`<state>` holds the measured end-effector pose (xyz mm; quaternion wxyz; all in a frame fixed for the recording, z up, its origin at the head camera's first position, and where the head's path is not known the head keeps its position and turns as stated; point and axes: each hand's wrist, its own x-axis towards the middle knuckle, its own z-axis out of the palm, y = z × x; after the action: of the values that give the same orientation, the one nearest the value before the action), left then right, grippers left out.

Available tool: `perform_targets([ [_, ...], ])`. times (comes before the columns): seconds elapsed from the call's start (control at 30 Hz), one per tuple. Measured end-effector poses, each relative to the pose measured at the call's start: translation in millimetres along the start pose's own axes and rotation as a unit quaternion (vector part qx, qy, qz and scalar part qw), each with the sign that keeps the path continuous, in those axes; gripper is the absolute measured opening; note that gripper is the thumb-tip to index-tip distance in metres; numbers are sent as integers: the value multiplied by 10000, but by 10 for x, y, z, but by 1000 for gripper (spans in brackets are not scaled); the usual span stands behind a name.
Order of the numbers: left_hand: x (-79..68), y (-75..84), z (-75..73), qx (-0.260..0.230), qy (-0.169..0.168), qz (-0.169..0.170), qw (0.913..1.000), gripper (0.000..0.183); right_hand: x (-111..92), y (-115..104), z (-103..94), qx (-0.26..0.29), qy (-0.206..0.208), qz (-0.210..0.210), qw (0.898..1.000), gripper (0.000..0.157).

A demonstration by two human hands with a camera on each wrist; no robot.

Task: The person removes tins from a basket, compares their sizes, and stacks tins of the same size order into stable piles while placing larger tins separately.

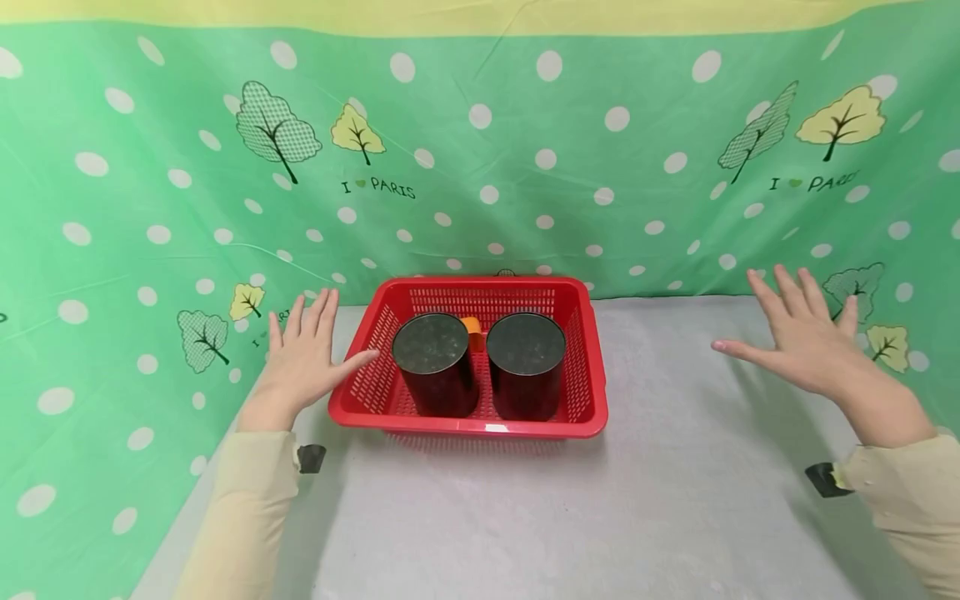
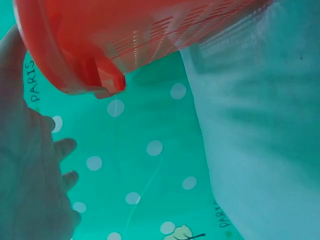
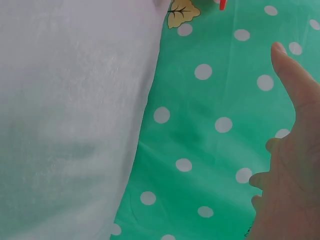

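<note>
My left hand and right hand are empty, fingers spread. Between them, on the bench, sits the red perforated basket (left-thumb contact unconfirmed), two black canisters inside; I judge level, two-sided support advisable.

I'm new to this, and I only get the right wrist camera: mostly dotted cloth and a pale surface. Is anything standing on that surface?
Observer: Yes, a red basket with slotted walls.
Operator: Ooh, what's inside?
Observer: A dark cylinder on the left and a second cylinder on the right, with a gap between.
Operator: Anything in that gap?
Observer: An orange thing shows there, too hidden to identify.
</note>
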<state>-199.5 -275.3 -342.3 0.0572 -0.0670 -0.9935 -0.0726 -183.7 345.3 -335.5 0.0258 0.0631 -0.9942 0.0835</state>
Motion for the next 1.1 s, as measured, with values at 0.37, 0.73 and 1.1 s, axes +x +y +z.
perform_targets([
  [0.37,-71,-25,27,65,47,130,9999,104,42,-112,43,127,-109,-262,9995,116],
  [0.73,-115,-3,108,-102,278,371,9989,95,97,-260,85,340,-140,-558,9978,122],
  [1.1,-164,4,216,-982,67,11,9951,89,137,-461,98,802,19,-842,9932,120],
])
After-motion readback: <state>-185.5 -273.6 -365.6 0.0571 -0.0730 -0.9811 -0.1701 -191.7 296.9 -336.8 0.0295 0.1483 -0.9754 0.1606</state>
